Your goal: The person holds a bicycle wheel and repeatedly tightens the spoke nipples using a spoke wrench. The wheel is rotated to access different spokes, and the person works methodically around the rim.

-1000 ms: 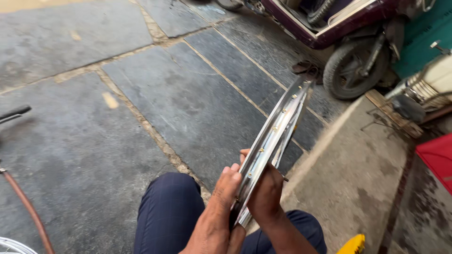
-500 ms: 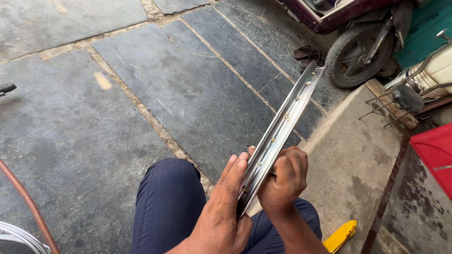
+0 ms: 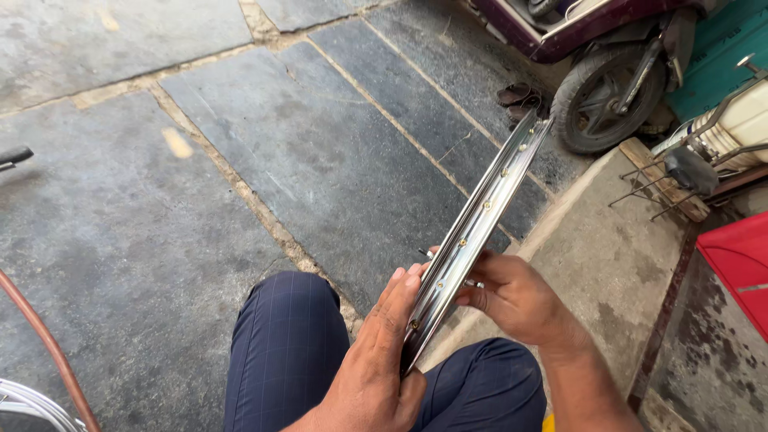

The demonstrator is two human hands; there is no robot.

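Observation:
A shiny metal wheel rim (image 3: pixel 488 208) with small brass nipples along its channel stands on edge over my lap, running from my knees up toward the upper right. My left hand (image 3: pixel 376 360) lies flat against its near left side and steadies it. My right hand (image 3: pixel 516 300) grips the rim from the right, fingers curled around a thin spoke end near the rim's lower part. My legs in dark blue trousers (image 3: pixel 284 352) are below both hands.
Grey stone slabs (image 3: pixel 304 152) pave the ground ahead. A parked scooter's rear wheel (image 3: pixel 600 104) is at the upper right, sandals (image 3: pixel 520 96) beside it. A raised concrete step (image 3: pixel 616 256), a red bin (image 3: pixel 740 260) and a reddish hose (image 3: pixel 44 344) lie nearby.
The view has shifted slightly and the rim has tilted a little further right. My right hand has slid from over the rim's edge to its right side.

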